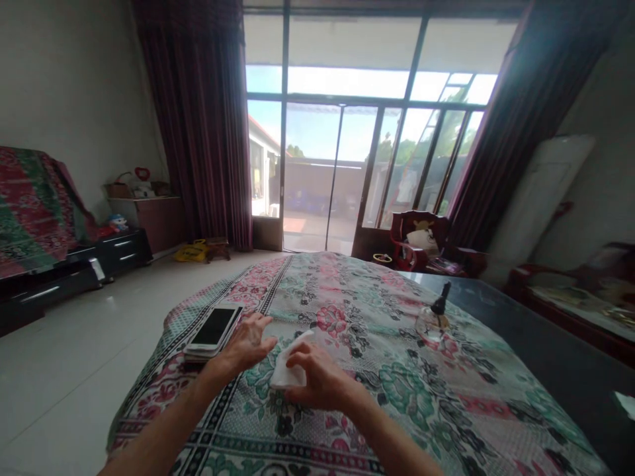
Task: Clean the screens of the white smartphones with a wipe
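On floral cloth (407,390), folded tissue (285,375), probably

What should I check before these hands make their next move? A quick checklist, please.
1. Left hand free: ok, fingers spread, nothing visibly held.
2. Right hand at the white folded item: ok, fingers reach over it.
3. Firm grip there: cannot tell.
4. White folded item fully visible: not ok, the right hand hides part.
5. Phone untouched by the left hand: cannot tell, very near.
6. Black-topped bottle away from both hands: ok.
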### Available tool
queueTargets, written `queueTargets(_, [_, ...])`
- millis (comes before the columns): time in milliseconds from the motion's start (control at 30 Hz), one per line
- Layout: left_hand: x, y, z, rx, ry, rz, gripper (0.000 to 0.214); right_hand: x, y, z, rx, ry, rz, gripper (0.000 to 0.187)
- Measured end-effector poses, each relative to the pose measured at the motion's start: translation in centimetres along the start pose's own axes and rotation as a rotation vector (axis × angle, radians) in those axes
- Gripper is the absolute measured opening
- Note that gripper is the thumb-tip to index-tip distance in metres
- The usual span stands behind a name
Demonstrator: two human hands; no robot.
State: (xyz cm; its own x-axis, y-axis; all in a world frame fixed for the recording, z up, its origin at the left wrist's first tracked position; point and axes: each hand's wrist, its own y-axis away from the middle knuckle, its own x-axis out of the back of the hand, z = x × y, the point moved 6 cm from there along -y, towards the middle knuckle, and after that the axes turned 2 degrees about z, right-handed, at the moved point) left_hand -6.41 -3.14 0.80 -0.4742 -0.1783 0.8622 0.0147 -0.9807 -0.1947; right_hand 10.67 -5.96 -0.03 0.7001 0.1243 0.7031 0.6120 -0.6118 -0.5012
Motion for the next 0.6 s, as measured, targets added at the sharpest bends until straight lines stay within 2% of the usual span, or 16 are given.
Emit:
queueTargets(133, [-2.7,-0.3,2.1,0.01,0.076,-0.036,0.043,-0.4,1.4,0.7,-0.02,-0.077,0.056,0.018])
queueTargets(233, [-3.2,-0.8,2.7,0.034,0.146,-0.047,0.042,0.0,1.4,2.6,-0.199,-0.267,0.163,0.016])
queueTargets(333, [-3.3,-1.6,3.2,0.053,0.247,-0.046,0.04,1.8,1.6,5.5,-0.432,-0.453,0.296,0.02])
queueTargets(433, [-3.6,-2.6,4.4,0.04,0.371,-0.044,0.041,4.5,2.1,7.7,-0.591,-0.662,0.391,0.029])
queueTargets(500, [-4.1,-3.3,5.8,0.007,0.446,-0.043,0.044,5.7,2.4,8.6,-0.667,-0.807,0.418,0.034])
queueTargets(600, [-4.9,-3.9,7.9,-0.018,0.619,-0.069,0.048,6.9,2.5,9.5,-0.683,-0.896,0.409,0.038])
